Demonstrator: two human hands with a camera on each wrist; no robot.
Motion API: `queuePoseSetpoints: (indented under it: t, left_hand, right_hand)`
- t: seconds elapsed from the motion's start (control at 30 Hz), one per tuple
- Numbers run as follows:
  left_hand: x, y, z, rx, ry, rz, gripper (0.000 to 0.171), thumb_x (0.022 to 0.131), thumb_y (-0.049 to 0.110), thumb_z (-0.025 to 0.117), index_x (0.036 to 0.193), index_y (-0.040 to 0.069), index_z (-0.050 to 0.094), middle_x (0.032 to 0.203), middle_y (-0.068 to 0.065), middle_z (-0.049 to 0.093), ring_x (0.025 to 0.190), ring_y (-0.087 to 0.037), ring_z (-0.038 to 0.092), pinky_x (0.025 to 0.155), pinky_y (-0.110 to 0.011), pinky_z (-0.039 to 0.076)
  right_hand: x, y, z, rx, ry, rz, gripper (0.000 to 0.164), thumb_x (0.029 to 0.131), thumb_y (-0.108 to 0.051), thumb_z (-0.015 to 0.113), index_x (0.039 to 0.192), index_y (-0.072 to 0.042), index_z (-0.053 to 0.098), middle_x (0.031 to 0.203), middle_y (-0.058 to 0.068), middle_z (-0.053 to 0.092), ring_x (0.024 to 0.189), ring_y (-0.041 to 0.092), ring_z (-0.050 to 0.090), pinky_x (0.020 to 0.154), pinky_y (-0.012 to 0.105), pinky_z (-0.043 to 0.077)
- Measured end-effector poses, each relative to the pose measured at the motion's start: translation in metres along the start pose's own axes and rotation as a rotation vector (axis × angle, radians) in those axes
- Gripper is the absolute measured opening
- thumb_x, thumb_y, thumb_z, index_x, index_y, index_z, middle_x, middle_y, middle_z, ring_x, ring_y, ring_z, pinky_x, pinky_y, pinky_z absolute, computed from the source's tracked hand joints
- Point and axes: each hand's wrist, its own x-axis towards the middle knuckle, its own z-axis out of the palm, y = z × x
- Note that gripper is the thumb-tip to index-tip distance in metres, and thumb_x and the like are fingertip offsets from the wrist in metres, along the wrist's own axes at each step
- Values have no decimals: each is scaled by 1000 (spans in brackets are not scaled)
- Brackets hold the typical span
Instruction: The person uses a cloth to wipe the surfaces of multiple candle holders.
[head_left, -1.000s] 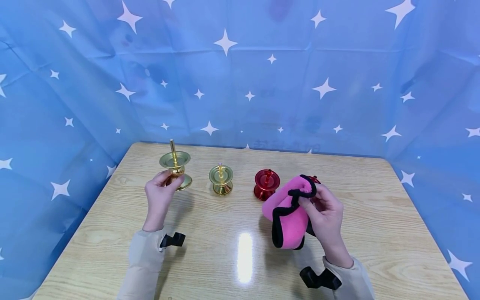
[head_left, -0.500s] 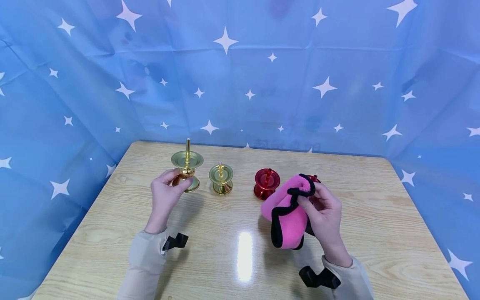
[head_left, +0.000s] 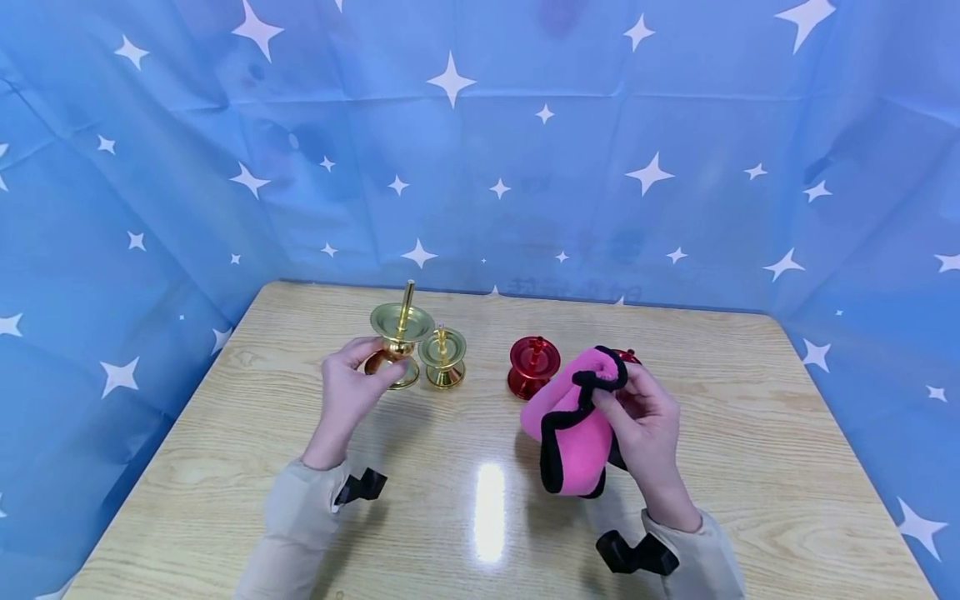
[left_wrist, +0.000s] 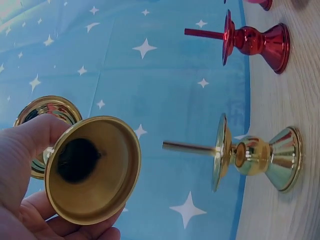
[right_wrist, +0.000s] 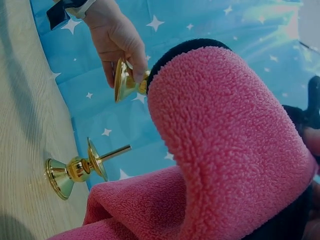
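Observation:
My left hand [head_left: 356,392] grips a gold candle holder [head_left: 402,325] by its narrow waist. It is held above the table, tilted, with its hollow base [left_wrist: 92,170] facing the left wrist camera. Just right of it a second gold candle holder [head_left: 442,358] stands upright on the table. My right hand [head_left: 648,433] pinches a folded pink fleece cloth [head_left: 577,450] with black edging. Left of the cloth a red candle holder [head_left: 534,367] stands upright. Another red piece [head_left: 628,357] shows behind my right hand, mostly hidden.
The pale wooden table [head_left: 750,467] spreads under both hands. A blue curtain [head_left: 480,167] with white stars hangs behind its far edge and along its sides. Each wrist wears a black camera mount [head_left: 637,554].
My left hand has moved right with the gold candle holder, bringing it close to the standing gold one. My right hand and the pink cloth have barely shifted.

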Motion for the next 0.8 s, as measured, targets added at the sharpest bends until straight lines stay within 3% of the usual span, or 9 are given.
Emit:
queuePoseSetpoints:
  t: [0.17, 0.4, 0.57, 0.8]
  left_hand:
    - [-1, -2, 7, 1, -42, 66, 23, 67, -3, 76, 90, -2, 74, 87, -15, 68, 72, -18, 55, 61, -18, 42]
    - [-4, 6, 20, 28, -106, 128, 26, 62, -3, 78, 88, -4, 73, 87, -14, 69, 75, -19, 59, 59, -18, 46]
    - [-8, 13, 31, 39, -168, 148, 29, 62, -2, 77, 90, -6, 72, 90, -15, 68, 79, -22, 62, 62, -24, 53]
    - [-13, 16, 46, 66, -186, 190, 29, 62, 1, 76, 89, -4, 72, 90, -15, 68, 82, -24, 63, 64, -30, 55]
  right_hand:
    - [0, 1, 2, -2, -7, 16, 26, 76, 24, 55, 97, 10, 62, 90, 0, 71, 71, 5, 62, 58, 13, 47]
    - [1, 1, 5, -13, 25, 56, 24, 79, 22, 56, 95, 6, 63, 83, -1, 69, 61, 2, 55, 51, 13, 41]
    - [-1, 5, 9, 23, 80, 105, 22, 84, 17, 53, 98, 3, 64, 86, 1, 70, 74, 6, 63, 64, 16, 49]
    - [-4, 7, 19, 93, 156, 221, 25, 92, 8, 47, 103, -7, 64, 83, -3, 66, 77, 5, 57, 69, 16, 45]
